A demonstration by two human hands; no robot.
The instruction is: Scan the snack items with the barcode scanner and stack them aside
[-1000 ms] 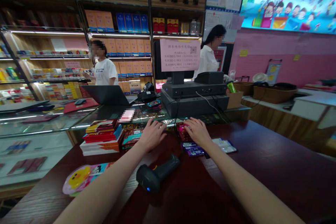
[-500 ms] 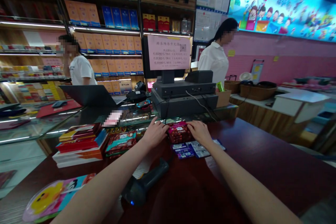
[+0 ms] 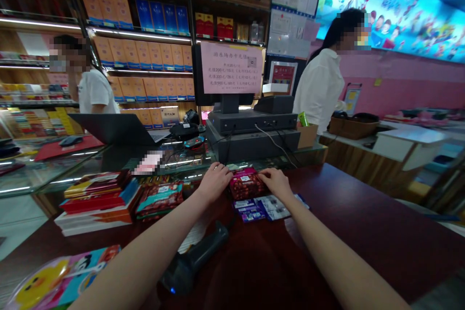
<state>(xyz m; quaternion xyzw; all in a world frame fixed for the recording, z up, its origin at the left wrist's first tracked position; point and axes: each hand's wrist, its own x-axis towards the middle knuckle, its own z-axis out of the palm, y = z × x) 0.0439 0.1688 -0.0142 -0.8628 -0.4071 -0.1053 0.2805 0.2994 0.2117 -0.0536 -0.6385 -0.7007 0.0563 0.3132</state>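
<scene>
A small stack of dark red and magenta snack packets (image 3: 247,183) lies on the dark wooden counter, between my two hands. My left hand (image 3: 215,181) is against its left side, fingers curled at the edge. From the other side, my right hand (image 3: 276,183) pinches the right edge with thumb and fingers. Just in front lie flat purple and silver packets (image 3: 250,209), partly under my right wrist. A black handheld barcode scanner (image 3: 196,259) with a blue light rests near my left forearm. To the left is a pile of brown and teal packets (image 3: 162,198).
Stacked boxes and packets (image 3: 98,203) stand at the left, with a yellow-duck package (image 3: 43,283) nearer. Beyond are a cash register (image 3: 250,128), a laptop (image 3: 112,128) and a glass display counter (image 3: 47,172). Two people in white shirts stand behind.
My view has shifted slightly, moving most things a little left. Both hands stay at the red packets. The person at the right has moved further right.
</scene>
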